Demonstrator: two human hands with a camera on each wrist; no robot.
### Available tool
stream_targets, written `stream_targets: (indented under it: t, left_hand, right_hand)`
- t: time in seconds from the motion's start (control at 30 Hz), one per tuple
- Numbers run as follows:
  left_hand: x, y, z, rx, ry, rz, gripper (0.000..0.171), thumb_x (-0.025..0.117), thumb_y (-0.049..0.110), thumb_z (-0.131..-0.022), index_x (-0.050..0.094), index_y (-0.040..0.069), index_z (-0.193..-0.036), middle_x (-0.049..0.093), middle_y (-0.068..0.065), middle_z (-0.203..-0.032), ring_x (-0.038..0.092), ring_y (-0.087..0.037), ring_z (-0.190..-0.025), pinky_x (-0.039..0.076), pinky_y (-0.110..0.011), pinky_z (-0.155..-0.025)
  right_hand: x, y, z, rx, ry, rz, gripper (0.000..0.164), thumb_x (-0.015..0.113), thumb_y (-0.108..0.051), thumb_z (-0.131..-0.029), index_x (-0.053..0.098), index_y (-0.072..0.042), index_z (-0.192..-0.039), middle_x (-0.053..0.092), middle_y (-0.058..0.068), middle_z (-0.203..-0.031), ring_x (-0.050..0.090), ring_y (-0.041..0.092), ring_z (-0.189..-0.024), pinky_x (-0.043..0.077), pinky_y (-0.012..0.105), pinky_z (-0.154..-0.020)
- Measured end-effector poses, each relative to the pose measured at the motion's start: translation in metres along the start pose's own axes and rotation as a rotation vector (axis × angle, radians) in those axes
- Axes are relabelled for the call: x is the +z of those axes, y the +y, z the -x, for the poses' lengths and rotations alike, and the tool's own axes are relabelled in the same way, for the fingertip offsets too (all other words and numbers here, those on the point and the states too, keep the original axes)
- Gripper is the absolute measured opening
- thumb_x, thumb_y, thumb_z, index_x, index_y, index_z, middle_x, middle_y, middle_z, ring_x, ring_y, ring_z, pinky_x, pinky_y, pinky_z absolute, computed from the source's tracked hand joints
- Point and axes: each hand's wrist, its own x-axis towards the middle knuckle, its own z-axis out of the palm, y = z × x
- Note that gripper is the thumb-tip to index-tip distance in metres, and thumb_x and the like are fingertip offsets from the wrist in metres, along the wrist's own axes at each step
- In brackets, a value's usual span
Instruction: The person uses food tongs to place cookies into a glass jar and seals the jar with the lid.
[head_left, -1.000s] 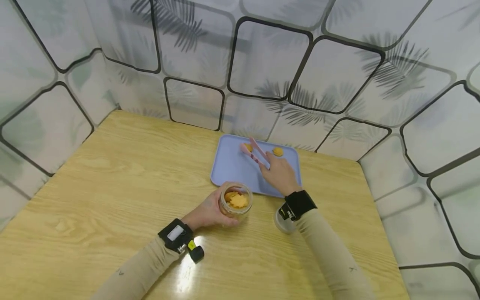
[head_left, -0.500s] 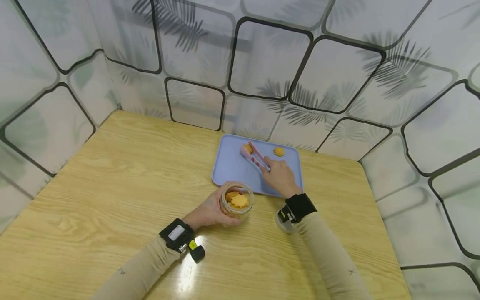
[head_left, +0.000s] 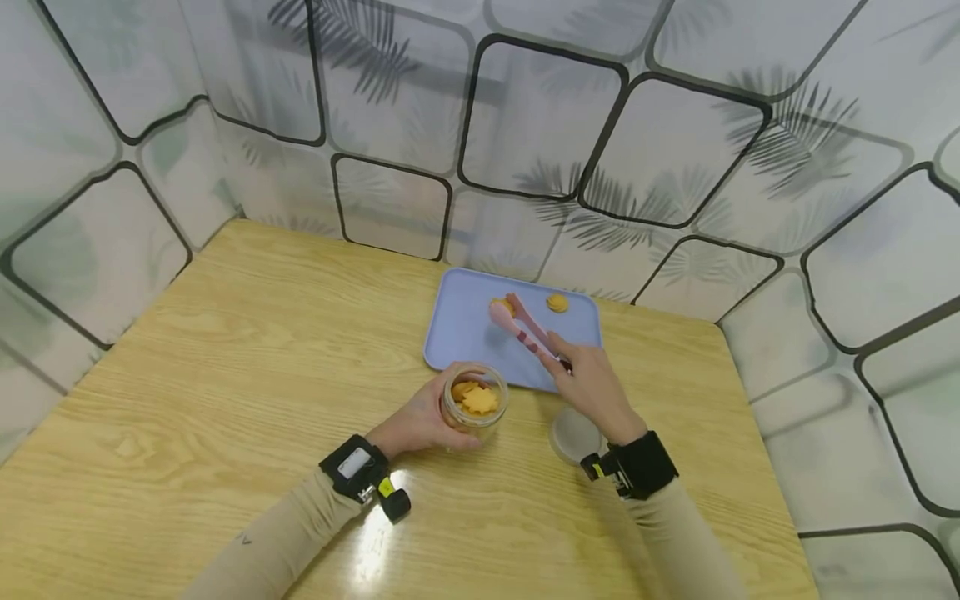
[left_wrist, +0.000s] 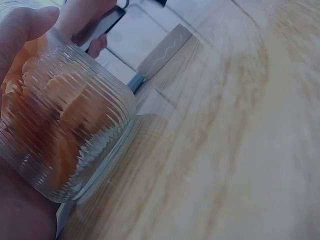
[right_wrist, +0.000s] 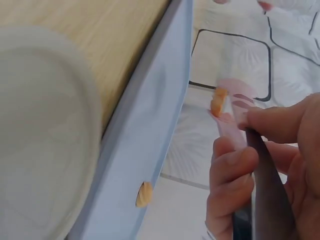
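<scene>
My left hand (head_left: 431, 417) grips a ribbed glass jar (left_wrist: 65, 120) from its left side; the jar's mouth faces up, and several orange-yellow cookies (head_left: 478, 400) with wavy edges lie inside. Pink tongs (head_left: 527, 336) are in my right hand (head_left: 597, 385), held between thumb and fingers. A cookie (right_wrist: 218, 102) sits pinched between the tong tips, raised above the blue tray (head_left: 465, 333). One more cookie (head_left: 557, 302) lies on the tray near its back right.
A round pale lid (head_left: 575, 435) lies on the wooden table (head_left: 225, 375), right of the jar and beneath my right wrist. Patterned curtain (head_left: 390, 208) stands behind the table and along its sides.
My right hand has drawn back toward me and to the right, lifting the tongs with the cookie off the tray. More of the lid shows. The left hand and jar have stayed put.
</scene>
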Motion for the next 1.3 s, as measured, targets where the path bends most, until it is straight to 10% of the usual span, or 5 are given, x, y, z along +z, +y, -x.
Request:
stream_targets:
  t: [0.4,0.63,0.97,1.3]
  left_hand:
    - [-0.001,0.0,0.0,0.005,0.01,0.0,0.092,0.093,-0.002,-0.064,0.05,0.017,-0.144,0.054,-0.006,-0.141,0.048,-0.021,-0.132,0.035,-0.027,-0.116]
    - [-0.002,0.001,0.001,-0.024,0.018,0.01,0.092,0.093,-0.001,-0.065,0.049,0.016,-0.145,0.056,-0.009,-0.138,0.05,-0.018,-0.129,0.037,-0.025,-0.113]
    - [-0.002,0.0,0.003,-0.065,0.011,-0.001,0.091,0.091,0.0,-0.068,0.045,0.014,-0.146,0.056,-0.007,-0.133,0.052,-0.018,-0.121,0.042,-0.026,-0.106]
    - [0.0,0.002,0.003,-0.093,0.014,0.036,0.089,0.09,-0.003,-0.069,0.046,0.015,-0.145,0.055,-0.006,-0.131,0.052,-0.019,-0.118,0.046,-0.025,-0.102]
  right_hand:
    - [-0.023,-0.011,0.063,-0.106,0.07,-0.101,0.045,0.06,-0.021,-0.104,0.054,-0.004,-0.146,0.061,0.004,-0.069,0.021,-0.001,-0.05,0.025,0.02,-0.05]
    - [-0.034,-0.031,0.089,-0.179,0.091,-0.208,0.042,0.063,-0.011,-0.101,0.059,-0.006,-0.143,0.073,0.02,-0.12,0.037,-0.009,-0.047,0.037,0.016,-0.045]
    - [-0.029,-0.042,0.107,-0.286,0.058,-0.183,0.044,0.069,-0.006,-0.096,0.062,-0.007,-0.139,0.055,-0.017,-0.068,0.03,-0.008,-0.048,0.03,0.01,-0.044]
    - [-0.03,-0.051,0.107,-0.274,0.016,-0.08,0.045,0.069,-0.011,-0.097,0.061,-0.011,-0.141,0.051,-0.019,-0.07,0.034,-0.007,-0.052,0.035,0.015,-0.048]
